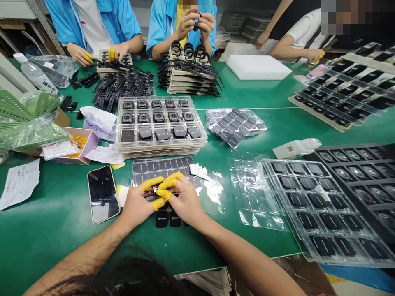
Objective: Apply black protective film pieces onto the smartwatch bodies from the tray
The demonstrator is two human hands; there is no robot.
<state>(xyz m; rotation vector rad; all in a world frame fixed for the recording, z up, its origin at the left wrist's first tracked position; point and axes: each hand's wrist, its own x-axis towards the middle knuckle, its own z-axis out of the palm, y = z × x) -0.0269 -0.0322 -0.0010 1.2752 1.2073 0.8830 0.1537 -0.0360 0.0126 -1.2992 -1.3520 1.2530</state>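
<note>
My left hand (pixel 137 203) and my right hand (pixel 187 201) meet over the green table, with yellow finger cots on several fingers. Between their fingertips both pinch a small dark watch body (pixel 155 190), largely covered by the fingers. Beneath and behind them lies a sheet of dark square stickers (pixel 160 165). Black square pieces with white lettering (pixel 161 219) rest on the table just below my hands. Further off stands a stack of clear trays (pixel 161 144) bearing smartwatch bodies; its front-left pocket holds no watch. A crumpled white tissue (pixel 213 189) lies beside my right hand.
A phone (pixel 104 195) lies left of my hands. Clear trays of black squares (pixel 331 220) and a white bottle (pixel 296 148) are at right. Bagged stickers (pixel 236 124), watch straps (pixel 123 88) and a foam block (pixel 258 67) sit farther back. Co-workers (pixel 182 28) work across the table.
</note>
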